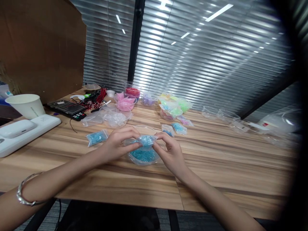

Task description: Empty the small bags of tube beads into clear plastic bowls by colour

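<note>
My left hand (120, 141) and my right hand (169, 149) pinch a small clear plastic bag (146, 140) of light blue bits from either side. They hold it just above a round clear plastic bowl (141, 162) that stands on the table. Darker blue pieces (143, 155) lie in the bowl; what they are is too small to tell. Left of my left hand rests a filled blue bag (96, 138). Beyond my right hand lie two more small blue bags, one light blue (179, 128) and one darker (167, 130).
Behind stand clear bowls with pink bags (125, 103), red pieces (132, 92) and a pile of pastel bags (170, 106). Empty clear bags (113, 117) lie left of centre. At left are a paper cup (26, 106), a white device (45, 123) and a black scale (67, 108). Clear containers (228, 115) stand right.
</note>
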Tool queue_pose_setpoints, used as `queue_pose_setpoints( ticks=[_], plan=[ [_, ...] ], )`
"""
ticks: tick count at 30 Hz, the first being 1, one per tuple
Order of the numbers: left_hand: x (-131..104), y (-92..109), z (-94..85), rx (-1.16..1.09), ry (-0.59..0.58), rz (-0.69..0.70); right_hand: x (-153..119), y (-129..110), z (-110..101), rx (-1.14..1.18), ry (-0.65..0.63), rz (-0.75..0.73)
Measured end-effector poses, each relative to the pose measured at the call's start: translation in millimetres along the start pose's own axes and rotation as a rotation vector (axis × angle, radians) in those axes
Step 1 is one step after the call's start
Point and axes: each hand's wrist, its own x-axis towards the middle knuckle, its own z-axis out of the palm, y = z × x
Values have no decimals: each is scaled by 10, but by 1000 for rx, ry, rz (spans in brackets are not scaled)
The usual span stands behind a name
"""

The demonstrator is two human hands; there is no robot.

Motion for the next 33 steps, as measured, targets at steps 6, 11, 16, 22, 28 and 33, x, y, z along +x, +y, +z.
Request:
queue_pose_setpoints(
  ticks=[6,11,16,22,28,33],
  plan=[
    [18,42,10,-1,8,7,-1,14,10,21,-7,7],
    [16,51,21,-27,53,-40,21,-7,1,35,-12,21],
    [0,-39,6,-76,126,-198,46,19,-45,133,25,102],
    [17,-161,-24,-166,242,-314,86,153,-84,213,97,179],
    [5,-172,-2,-185,121,-285,90,109,-57,149,39,116],
    [-1,-140,-6,-128,114,-247,92,68,-58,79,-2,60]
  ],
)
